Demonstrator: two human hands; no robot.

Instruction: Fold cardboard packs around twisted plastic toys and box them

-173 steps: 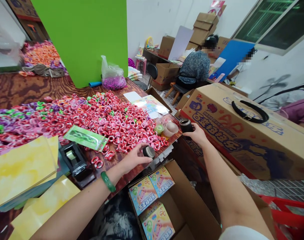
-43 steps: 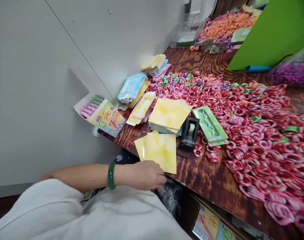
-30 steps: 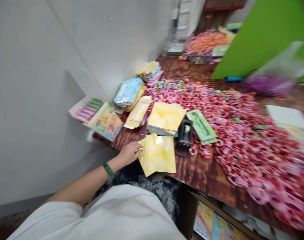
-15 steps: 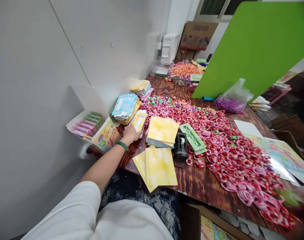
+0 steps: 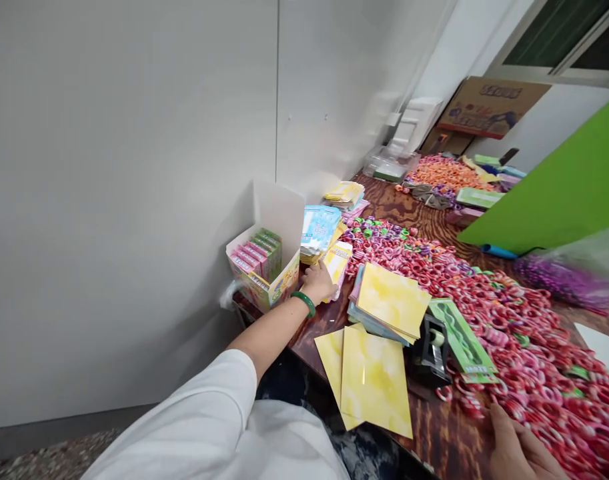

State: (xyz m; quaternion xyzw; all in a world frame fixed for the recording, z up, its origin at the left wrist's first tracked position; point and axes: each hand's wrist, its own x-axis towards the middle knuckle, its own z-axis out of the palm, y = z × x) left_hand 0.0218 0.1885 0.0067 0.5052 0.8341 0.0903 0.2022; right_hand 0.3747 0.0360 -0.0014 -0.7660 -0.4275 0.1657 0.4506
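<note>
My left hand (image 5: 318, 283), with a green bangle at its wrist, is closed on the near end of a yellow and white flat box (image 5: 338, 263) at the back left of the table. Beside it stands an open display carton (image 5: 284, 290) holding several pink and green small boxes (image 5: 259, 253). Blue printed packets (image 5: 320, 227) are stacked just behind the hand. At the lower right, my right hand (image 5: 519, 450) is partly cut off by the frame edge. Its visible fingers are apart, near the heap of red and pink striped rings (image 5: 489, 340), and nothing shows in them.
Yellow cards (image 5: 377, 380) overhang the table's front edge, with a card stack (image 5: 391, 300) behind. A black tape dispenser (image 5: 431, 353) stands beside a green box (image 5: 461, 340). A green panel (image 5: 564, 193) and a bag of purple pieces (image 5: 559, 273) are at right.
The view has swung left, so the table sits further right. My right hand, blurred at the lower right edge before, now shows more clearly by the rings. My left hand stays at the yellow box.
</note>
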